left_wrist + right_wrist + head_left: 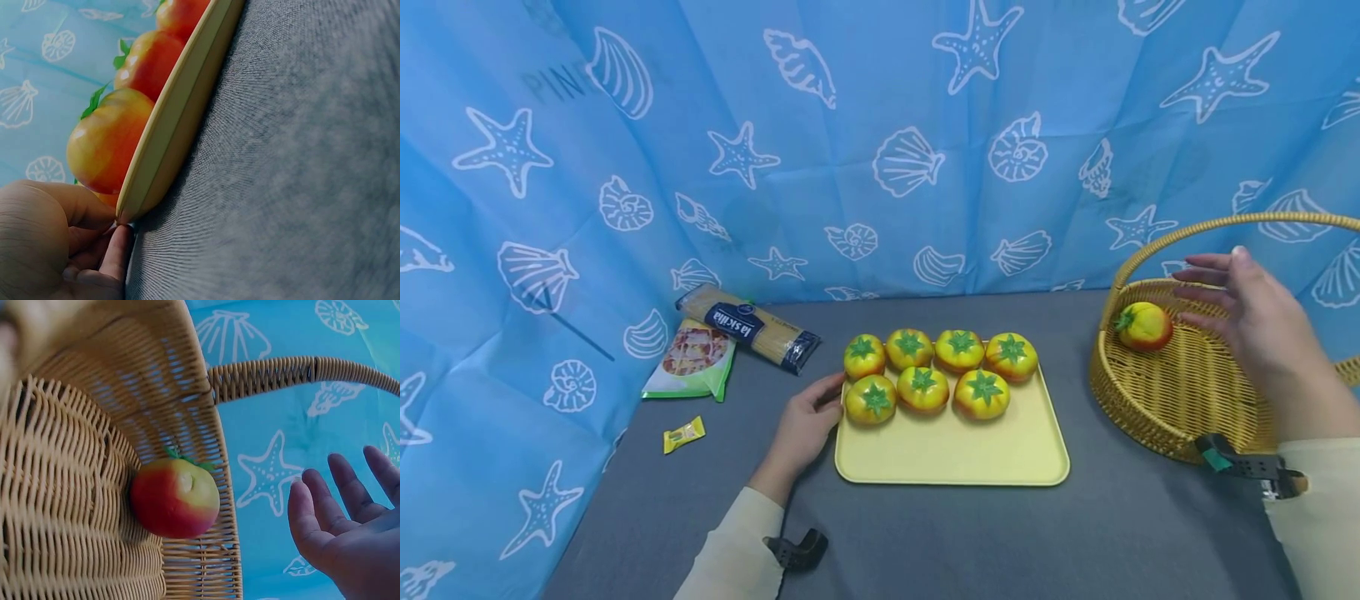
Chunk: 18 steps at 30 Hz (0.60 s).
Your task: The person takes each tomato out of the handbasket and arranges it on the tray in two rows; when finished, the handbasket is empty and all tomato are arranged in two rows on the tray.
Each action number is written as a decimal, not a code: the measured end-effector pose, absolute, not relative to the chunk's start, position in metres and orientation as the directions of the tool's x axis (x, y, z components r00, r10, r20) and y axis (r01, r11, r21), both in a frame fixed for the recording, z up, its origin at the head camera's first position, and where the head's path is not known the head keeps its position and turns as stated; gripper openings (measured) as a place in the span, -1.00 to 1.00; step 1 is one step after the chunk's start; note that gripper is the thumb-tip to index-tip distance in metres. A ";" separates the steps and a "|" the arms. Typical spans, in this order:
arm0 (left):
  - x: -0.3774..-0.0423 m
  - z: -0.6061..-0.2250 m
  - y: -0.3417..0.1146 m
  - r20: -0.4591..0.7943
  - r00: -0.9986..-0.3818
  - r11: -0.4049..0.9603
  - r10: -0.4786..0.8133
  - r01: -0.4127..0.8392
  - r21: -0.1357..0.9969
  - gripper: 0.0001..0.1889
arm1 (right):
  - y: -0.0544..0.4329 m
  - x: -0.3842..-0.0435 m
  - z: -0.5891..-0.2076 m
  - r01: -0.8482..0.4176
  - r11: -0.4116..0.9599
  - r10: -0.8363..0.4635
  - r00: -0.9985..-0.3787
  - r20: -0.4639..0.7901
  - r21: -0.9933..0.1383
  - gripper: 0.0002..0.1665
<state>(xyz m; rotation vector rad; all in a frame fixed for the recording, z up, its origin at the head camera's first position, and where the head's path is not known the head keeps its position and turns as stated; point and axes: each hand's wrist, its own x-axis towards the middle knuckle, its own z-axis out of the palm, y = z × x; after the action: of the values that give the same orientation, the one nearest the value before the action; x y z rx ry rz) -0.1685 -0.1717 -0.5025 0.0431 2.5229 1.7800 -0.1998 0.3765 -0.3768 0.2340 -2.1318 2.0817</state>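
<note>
A pale yellow tray (955, 458) lies on the table and bears several yellow-red tomatoes (982, 406) with green leaf tops, set in two rows toward its back. At the tray's left edge is my left hand (799, 429); the left wrist view shows its thumb and fingers pinching the tray rim (165, 140). My right hand (1262, 321) is raised over the wicker basket (1112, 383), fingers spread and loosely bent, holding nothing. Inside the basket, against its left wall, lies one tomato (1150, 333). In the right wrist view that tomato (175, 503) sits apart from the fingers.
Back left on the table, a pasta pack (748, 325) rests across a green-edged food bag (692, 367). A small yellow wrapped packet (684, 434) lies in front of them. The basket's tall handle (1210, 223) arches behind my right hand. A blue shell-print curtain (850, 167) hangs behind.
</note>
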 end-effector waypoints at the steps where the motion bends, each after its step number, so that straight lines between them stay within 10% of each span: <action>1: -0.169 -0.502 -0.172 -0.026 -0.998 0.333 0.054 -0.006 0.943 -0.46 | 0.378 -0.201 -0.376 -0.205 0.057 0.002 -0.979 0.205 -0.977 -0.49; 9: -0.169 -0.503 -0.173 -0.041 -0.998 0.329 0.055 -0.021 0.944 -0.46 | 0.383 -0.217 -0.374 -0.099 0.288 0.044 -0.992 0.117 -0.952 -0.46; 18: -0.169 -0.504 -0.174 -0.041 -0.998 0.330 0.057 -0.020 0.944 -0.47 | 0.391 -0.232 -0.382 -0.036 0.005 -0.030 -0.999 0.036 -0.999 -0.50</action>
<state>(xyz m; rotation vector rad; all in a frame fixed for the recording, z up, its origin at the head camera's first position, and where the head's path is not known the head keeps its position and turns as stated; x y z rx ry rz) -0.1693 -0.1743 -0.5042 0.0348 2.5074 1.7808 -0.2320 0.3912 -0.3816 0.0732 -2.2240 2.2111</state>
